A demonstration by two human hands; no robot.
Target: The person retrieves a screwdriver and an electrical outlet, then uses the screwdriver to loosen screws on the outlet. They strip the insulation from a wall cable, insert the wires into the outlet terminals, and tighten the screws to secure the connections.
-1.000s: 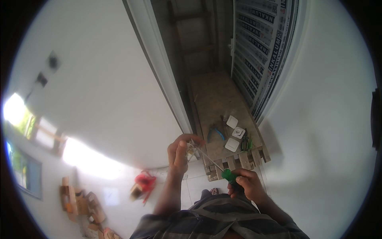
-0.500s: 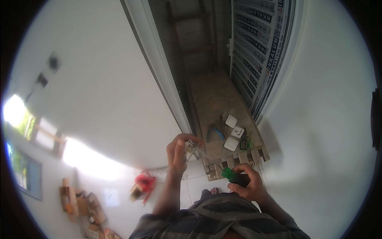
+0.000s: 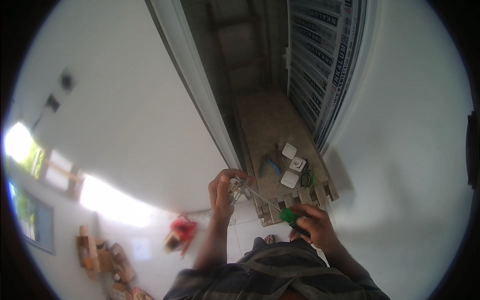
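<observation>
My left hand is closed around a small wall socket or switch insert with a metal frame; its exact kind is too small to tell. Closed on the green handle of a screwdriver is my right hand, fingers wrapped over the handle's end. The thin shaft runs up and left, its tip at the insert in my left hand. Both hands are held in the air in front of the near end of a wooden bench.
On the bench lie white square plates, a white fitting with a round centre, blue-handled pliers and dark pliers with green. A door frame rises at left. Cardboard boxes and a red bag are on the floor.
My right hand's fingers have shifted around the screwdriver handle, and the hand sits slightly differently. The insert in my left hand has tilted a little; the shaft still reaches it.
</observation>
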